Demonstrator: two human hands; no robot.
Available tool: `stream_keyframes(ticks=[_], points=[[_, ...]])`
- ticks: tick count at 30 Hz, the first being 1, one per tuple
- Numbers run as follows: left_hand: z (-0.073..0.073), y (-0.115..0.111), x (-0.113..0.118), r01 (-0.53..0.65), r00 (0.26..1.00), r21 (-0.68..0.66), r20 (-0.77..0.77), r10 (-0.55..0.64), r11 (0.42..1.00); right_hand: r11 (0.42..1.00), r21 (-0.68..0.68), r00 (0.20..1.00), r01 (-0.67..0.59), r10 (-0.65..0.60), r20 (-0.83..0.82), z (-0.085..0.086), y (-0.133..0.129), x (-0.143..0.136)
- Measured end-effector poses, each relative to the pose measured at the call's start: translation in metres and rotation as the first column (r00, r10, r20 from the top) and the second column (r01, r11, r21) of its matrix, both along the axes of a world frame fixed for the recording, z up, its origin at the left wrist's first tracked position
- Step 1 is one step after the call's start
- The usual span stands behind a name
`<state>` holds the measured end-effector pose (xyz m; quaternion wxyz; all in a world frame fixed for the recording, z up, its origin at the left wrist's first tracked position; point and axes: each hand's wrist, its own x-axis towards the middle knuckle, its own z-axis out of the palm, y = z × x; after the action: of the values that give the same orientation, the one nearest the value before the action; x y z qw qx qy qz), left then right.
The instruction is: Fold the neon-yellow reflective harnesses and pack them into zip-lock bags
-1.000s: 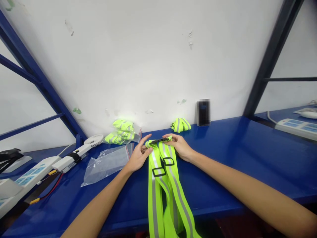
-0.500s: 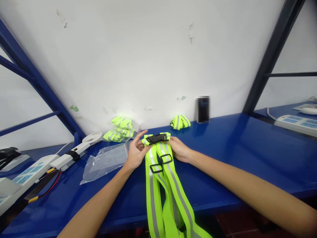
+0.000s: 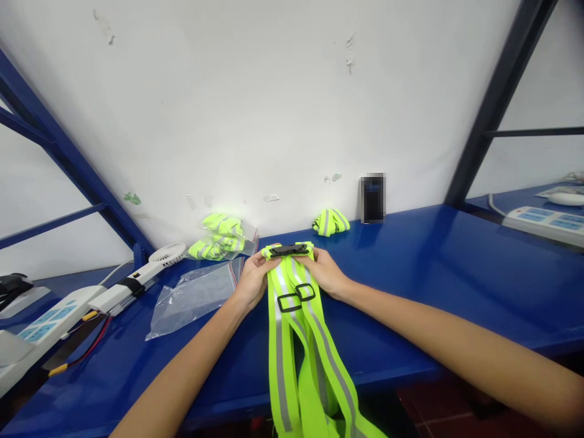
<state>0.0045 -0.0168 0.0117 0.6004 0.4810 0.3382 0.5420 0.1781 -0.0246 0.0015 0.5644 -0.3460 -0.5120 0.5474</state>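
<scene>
Left power strip: one, out at eight o'clock from the buckle, angled along the bench.
Fan: one, lying at nine o'clock, handle slanting down toward the strip; two yellow connectors on the leads near it.
Flat clear bag: one, between eight and nine, spread out beside the working space, perhaps laid aside to leave the middle free.
Bagged bundles: two clumps, as far as I can count through the film, toward ten, near the wall.
Left hand: one, fingers curled closed on the left end of the folded band, thumb on top.
Buckle: one, black, lying crosswise between the hands, probably pinched at both sides to keep it level.
Strapping: one yellow-green set, hanging toward six o'clock over the bench's near edge, its weight likely pulling the lengths straight; two black slides on it, side by side.
Right hand: one, closed on the right end, mirroring the other.
Loose bundle: one, at one o'clock, folded compactly.
Dark upright object: one, blurred, at two, apparently propped on the wall.
Right power strip: one, toward three.
</scene>
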Motion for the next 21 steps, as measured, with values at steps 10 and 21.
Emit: stream_keyframes(ticks=[10, 21], points=[[0.0014, -0.0081, 0.0076, 0.044, 0.996, -0.050, 0.078, -0.041, 0.998, 0.998, -0.045, 0.999, 0.037, -0.038, -0.018, 0.0022, -0.0047, 0.0033], [-0.0029, -0.0077, 0.0095, -0.044, 0.998, -0.016, 0.054, 0.045, 0.999, 0.975, -0.156, 0.960, -0.157, 0.114, -0.257, 0.0034, -0.0019, -0.0036]])
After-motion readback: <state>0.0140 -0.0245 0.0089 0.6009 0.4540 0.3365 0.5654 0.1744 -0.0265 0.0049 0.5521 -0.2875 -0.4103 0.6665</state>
